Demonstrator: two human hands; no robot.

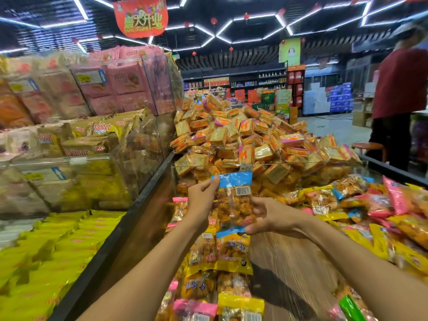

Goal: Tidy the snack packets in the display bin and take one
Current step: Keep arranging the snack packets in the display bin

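In the head view, the left hand pinches the top edge and the right hand the bottom corner of a clear, blue-topped packet of fried snacks, held above the wood-floored display bin. To place it well, I would lay it flat in line with the row of similar packets below, barcode side matching.

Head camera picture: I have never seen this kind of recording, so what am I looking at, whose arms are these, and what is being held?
There is no machine here. A person wears one wide-angle camera on the head, looking forward and down, so the two bare arms reaching in from the bottom are their own. The left hand pinches the top of a clear snack packet with blue ends, and the right hand grips its bottom end, holding it upright above the bin with the barcode side towards the camera. Below lies the wooden-floored display bin, with a row of similar packets with yellow, pink and blue ends along its left side and a loose pile to the right. Behind a clear divider sits a heap of orange-and-yellow square packets.
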